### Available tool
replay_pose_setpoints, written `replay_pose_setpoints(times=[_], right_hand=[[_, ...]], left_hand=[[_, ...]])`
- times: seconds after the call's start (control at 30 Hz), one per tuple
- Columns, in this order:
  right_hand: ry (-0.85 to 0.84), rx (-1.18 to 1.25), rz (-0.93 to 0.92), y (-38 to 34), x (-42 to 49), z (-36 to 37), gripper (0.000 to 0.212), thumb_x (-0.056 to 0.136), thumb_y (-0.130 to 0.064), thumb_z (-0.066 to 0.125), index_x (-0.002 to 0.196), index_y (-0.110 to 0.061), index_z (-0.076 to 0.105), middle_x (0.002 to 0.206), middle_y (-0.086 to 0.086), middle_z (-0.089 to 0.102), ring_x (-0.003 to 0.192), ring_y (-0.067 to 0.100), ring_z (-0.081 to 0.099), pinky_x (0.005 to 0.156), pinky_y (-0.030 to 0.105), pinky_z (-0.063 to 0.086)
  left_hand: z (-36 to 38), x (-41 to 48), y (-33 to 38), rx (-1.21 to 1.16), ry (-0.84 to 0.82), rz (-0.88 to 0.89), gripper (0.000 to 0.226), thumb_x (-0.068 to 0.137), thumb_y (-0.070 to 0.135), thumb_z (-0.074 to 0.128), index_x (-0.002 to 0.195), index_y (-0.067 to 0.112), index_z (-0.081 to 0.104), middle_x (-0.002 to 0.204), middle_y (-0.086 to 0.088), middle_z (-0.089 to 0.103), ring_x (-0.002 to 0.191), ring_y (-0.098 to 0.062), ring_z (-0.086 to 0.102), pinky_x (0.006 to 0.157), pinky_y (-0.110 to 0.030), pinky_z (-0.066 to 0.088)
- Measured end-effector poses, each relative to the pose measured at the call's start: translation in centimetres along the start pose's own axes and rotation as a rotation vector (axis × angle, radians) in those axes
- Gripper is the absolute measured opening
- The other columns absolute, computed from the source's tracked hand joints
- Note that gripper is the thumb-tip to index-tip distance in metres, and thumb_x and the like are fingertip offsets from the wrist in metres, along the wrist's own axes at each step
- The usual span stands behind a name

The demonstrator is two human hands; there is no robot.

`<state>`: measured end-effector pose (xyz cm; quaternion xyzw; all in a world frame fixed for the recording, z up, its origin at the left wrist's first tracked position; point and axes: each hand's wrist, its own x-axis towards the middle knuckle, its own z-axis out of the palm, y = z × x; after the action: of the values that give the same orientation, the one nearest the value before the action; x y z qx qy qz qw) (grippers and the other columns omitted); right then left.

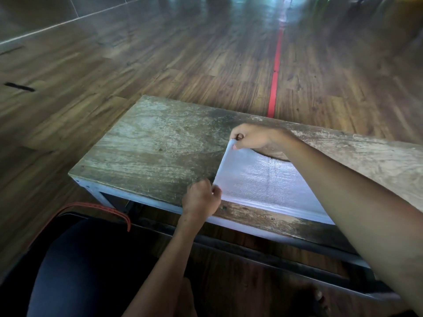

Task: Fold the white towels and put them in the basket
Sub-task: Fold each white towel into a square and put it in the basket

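Head view. Pinching the near left corner of a white terry-cloth towel [270,181] w/ left hand [201,200]: thumb and curled fingers closed on the hem, just inside the table's front edge. Pinching the far left corner w/ right hand [251,136]: fingers curled, thumb tip on the cloth, corner raised a little off the top. Towel's left edge stretched straight btw. the two hands. Rest of towel flat on the right half of the top, its right part hidden under the right forearm, near hem running just inside the front edge.

Underneath: worn grey-brown wooden tabletop [148,145], scuffed, w/ pale stains and a dark patch near the far edge. Carried on a light-grey metal frame [96,188], dark lower rail below.

Around it: glossy brown wood-plank floor [183,65], crossed by a red tape line [275,72] running away from the table's far edge. Short black mark [19,86] on the floor at left. Grey tiled wall [45,14] at upper left. Orange strap [103,208] lying on something dark at lower left, can't tell what. Dark-trousered knee [80,271] below it; bare toes [318,296] at lower right.
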<state>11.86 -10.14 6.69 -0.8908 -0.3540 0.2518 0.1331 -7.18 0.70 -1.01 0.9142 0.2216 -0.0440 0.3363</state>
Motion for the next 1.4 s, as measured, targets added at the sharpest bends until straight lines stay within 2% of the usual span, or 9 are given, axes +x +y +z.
replay_pose_setpoints(times=[0.17, 0.3, 0.37, 0.57, 0.67, 0.83, 1.0, 1.27, 1.4], right_hand=[[0.165, 0.198, -0.059, -1.0, -0.6, -1.4, 0.011, 0.088, -0.021, 0.065, 0.099, -0.019, 0.061, 0.082, -0.01, 0.051, 0.071, 0.003, 0.047, 0.064, 0.02, 0.036], [0.327, 0.557, -0.12, -0.6, -1.9, -3.6, 0.009, 0.084, -0.011, 0.07, 0.088, -0.017, 0.066, 0.08, 0.005, 0.057, 0.072, 0.01, 0.049, 0.069, 0.022, 0.037], [0.341, 0.676, -0.109, 0.4, -3.2, -4.1, 0.01, 0.084, -0.007, 0.068, 0.088, -0.016, 0.066, 0.071, 0.001, 0.057, 0.06, 0.008, 0.046, 0.057, 0.018, 0.034], [0.218, 0.926, -0.006, 5.7, -7.5, -3.5, 0.019, 0.086, 0.001, 0.049, 0.088, -0.009, 0.066, 0.066, -0.001, 0.065, 0.055, 0.008, 0.051, 0.049, 0.018, 0.033], [0.205, 0.932, 0.077, 8.1, -8.8, -1.7, 0.017, 0.093, -0.016, 0.051, 0.082, -0.013, 0.062, 0.068, 0.0, 0.06, 0.056, 0.008, 0.049, 0.052, 0.019, 0.033], [0.29, 0.739, 0.164, 11.0, -9.5, 1.8, 0.01, 0.086, -0.005, 0.065, 0.08, -0.013, 0.064, 0.07, 0.003, 0.057, 0.06, 0.011, 0.049, 0.052, 0.022, 0.031], [0.297, 0.683, 0.185, 12.0, -8.8, 3.6, 0.013, 0.088, -0.001, 0.063, 0.081, -0.012, 0.063, 0.074, 0.006, 0.06, 0.064, 0.014, 0.054, 0.063, 0.021, 0.045], [0.372, 0.49, 0.238, 12.3, -7.8, 5.5, 0.006, 0.085, -0.014, 0.07, 0.084, -0.018, 0.065, 0.083, 0.0, 0.065, 0.075, 0.01, 0.057, 0.067, 0.021, 0.045], [0.396, 0.432, 0.264, 12.5, -8.2, 5.9, 0.006, 0.084, -0.025, 0.07, 0.086, -0.021, 0.065, 0.091, -0.002, 0.065, 0.083, 0.009, 0.057, 0.069, 0.024, 0.043]], left_hand=[[-3.3, 1.1, -0.8, -0.128, 0.183, 0.053, 0.019, 0.092, 0.029, 0.045, 0.086, 0.011, 0.049, 0.076, -0.011, 0.061, 0.076, -0.036, 0.061, 0.06, -0.036, 0.043], [-6.2, -0.2, 1.8, -0.234, 0.534, 0.299, 0.008, 0.09, 0.026, 0.056, 0.094, 0.02, 0.052, 0.078, 0.004, 0.062, 0.074, -0.025, 0.061, 0.066, -0.041, 0.049], [-6.5, -1.4, 3.8, -0.296, 0.628, 0.421, 0.015, 0.087, 0.023, 0.062, 0.1, 0.018, 0.056, 0.082, 0.011, 0.061, 0.081, -0.016, 0.062, 0.074, -0.038, 0.051], [-1.8, -3.3, 7.2, -0.479, 0.519, 0.606, 0.023, 0.08, 0.006, 0.068, 0.099, 0.014, 0.059, 0.085, 0.012, 0.064, 0.079, 0.0, 0.06, 0.07, -0.01, 0.044], [1.7, -3.5, 7.0, -0.406, 0.443, 0.675, 0.025, 0.076, 0.009, 0.068, 0.098, 0.015, 0.061, 0.091, 0.006, 0.068, 0.083, -0.006, 0.063, 0.076, -0.019, 0.047], [5.8, -3.1, 6.0, -0.258, 0.371, 0.743, 0.025, 0.071, 0.006, 0.065, 0.093, 0.017, 0.059, 0.086, 0.006, 0.065, 0.079, -0.011, 0.058, 0.07, -0.037, 0.049], [7.8, -2.8, 5.6, -0.16, 0.335, 0.783, 0.025, 0.075, 0.009, 0.055, 0.093, 0.025, 0.048, 0.085, 0.002, 0.063, 0.079, -0.018, 0.056, 0.069, -0.036, 0.047], [9.6, -2.3, 5.1, -0.042, 0.328, 0.806, 0.021, 0.076, 0.018, 0.053, 0.097, 0.022, 0.054, 0.089, 0.003, 0.066, 0.083, -0.019, 0.06, 0.076, -0.026, 0.038], [8.5, -2.8, 5.3, -0.115, 0.285, 0.814, 0.026, 0.072, 0.023, 0.057, 0.098, 0.019, 0.058, 0.086, 0.007, 0.067, 0.08, -0.015, 0.063, 0.077, -0.037, 0.046]])
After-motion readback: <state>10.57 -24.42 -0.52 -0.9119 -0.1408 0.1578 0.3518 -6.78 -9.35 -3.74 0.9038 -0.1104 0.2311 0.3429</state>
